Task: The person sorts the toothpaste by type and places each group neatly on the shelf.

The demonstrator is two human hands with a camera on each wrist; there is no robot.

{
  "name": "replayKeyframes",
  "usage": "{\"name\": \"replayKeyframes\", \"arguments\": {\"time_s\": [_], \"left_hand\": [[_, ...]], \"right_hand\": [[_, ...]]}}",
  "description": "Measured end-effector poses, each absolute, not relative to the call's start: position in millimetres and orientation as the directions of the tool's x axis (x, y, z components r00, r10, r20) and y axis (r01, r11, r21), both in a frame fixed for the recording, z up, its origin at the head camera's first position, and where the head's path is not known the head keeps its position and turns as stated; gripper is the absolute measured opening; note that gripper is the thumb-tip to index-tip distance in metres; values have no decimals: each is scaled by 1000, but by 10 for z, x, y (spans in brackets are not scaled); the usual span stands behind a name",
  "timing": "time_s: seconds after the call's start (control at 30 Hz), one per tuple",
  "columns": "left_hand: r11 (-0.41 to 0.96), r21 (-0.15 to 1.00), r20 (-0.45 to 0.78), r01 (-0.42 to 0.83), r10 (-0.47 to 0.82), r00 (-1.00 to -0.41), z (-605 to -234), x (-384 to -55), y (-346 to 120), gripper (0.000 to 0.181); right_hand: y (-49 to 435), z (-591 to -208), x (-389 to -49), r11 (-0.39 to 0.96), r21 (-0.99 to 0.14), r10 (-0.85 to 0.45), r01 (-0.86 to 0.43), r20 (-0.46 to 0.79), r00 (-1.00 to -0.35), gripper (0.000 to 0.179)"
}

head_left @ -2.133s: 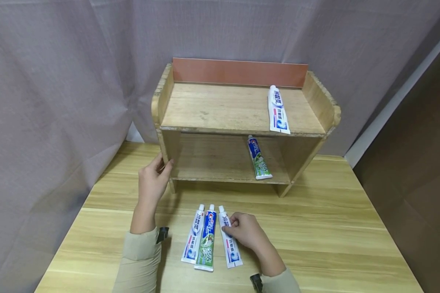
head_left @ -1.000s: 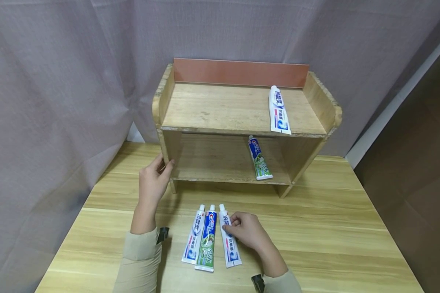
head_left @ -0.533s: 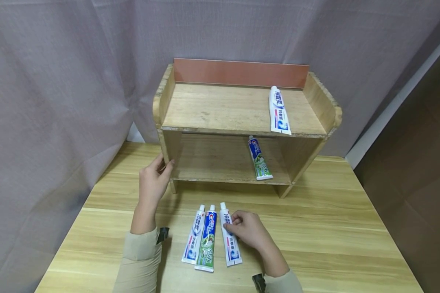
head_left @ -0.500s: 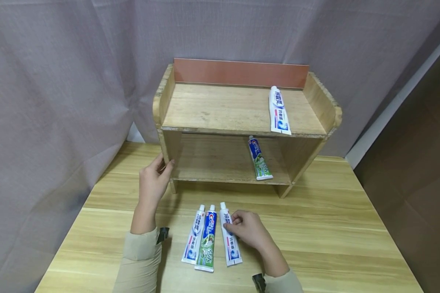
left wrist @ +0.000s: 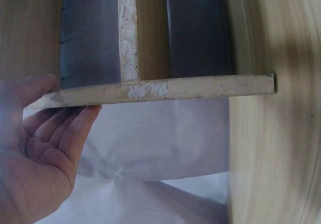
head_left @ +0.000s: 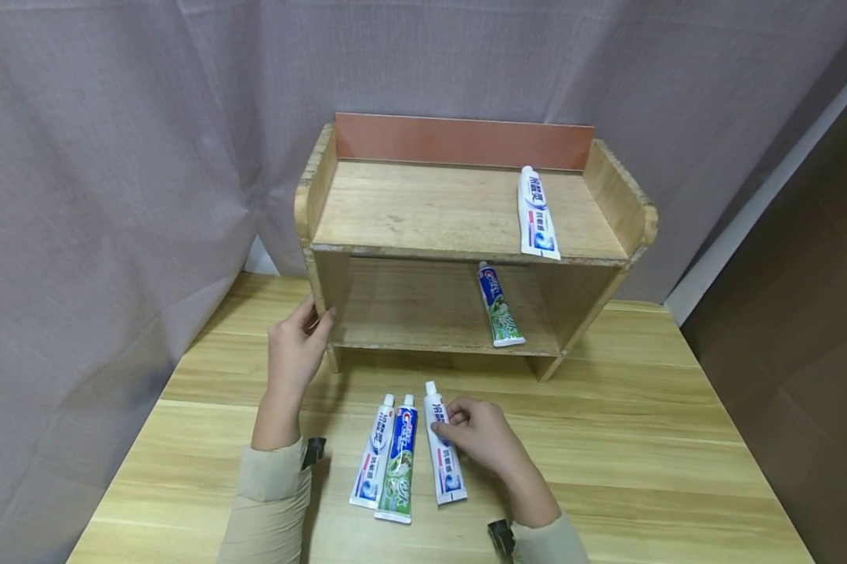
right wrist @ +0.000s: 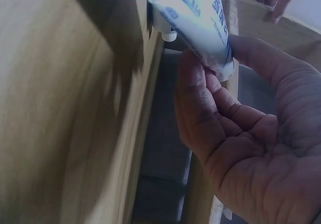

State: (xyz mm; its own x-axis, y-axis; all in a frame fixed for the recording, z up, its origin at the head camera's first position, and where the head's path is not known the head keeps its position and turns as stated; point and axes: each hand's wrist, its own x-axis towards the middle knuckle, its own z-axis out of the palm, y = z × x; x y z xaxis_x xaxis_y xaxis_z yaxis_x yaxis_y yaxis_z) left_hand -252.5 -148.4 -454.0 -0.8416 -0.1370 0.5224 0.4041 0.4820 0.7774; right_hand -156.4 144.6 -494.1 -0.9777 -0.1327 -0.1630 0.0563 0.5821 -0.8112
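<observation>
Pinch on the right: my right hand [head_left: 490, 439] has a white toothpaste tube [head_left: 446, 462] between thumb and curled fingers, above the middle, nearer the cap. Cap points away from me, crimped end toward me. Tube sits over the table [head_left: 642, 439], just right of a blue-green tube [head_left: 399, 462] and a second white tube [head_left: 371, 462]. Looks raised off the wood, going by the right wrist view; how far, can't tell.

My left hand [head_left: 296, 352] grips the near edge of the wooden shelf [head_left: 395, 211] at its left side panel, thumb inside, fingers outside. Good brace; worth holding firm so the frame doesn't shift if bumped.

For a clean carry I'd pinch only lightly, since a soft tube probably dents or twists under pressure. Grip this near the cap likely lets the crimped end sag, so I should lift level and clear of the blue-green neighbor. Also mind the shelved pair: a third white tube [head_left: 538, 215] on the top board, another blue-green one [head_left: 501, 305] on the lower.
</observation>
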Motion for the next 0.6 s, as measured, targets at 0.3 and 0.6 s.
{"name": "replayKeyframes", "arguments": {"time_s": [0.3, 0.6], "left_hand": [[484, 776, 523, 404, -135, -842, -4552, -2532, -1492, 32], [487, 772, 527, 408, -133, -840, -4551, -2530, -1490, 33]], "right_hand": [[1449, -4875, -1605, 577, -816, -122, 41, -136, -983, 27], [1448, -4827, -1605, 589, -806, -91, 50, -128, -988, 27]]}}
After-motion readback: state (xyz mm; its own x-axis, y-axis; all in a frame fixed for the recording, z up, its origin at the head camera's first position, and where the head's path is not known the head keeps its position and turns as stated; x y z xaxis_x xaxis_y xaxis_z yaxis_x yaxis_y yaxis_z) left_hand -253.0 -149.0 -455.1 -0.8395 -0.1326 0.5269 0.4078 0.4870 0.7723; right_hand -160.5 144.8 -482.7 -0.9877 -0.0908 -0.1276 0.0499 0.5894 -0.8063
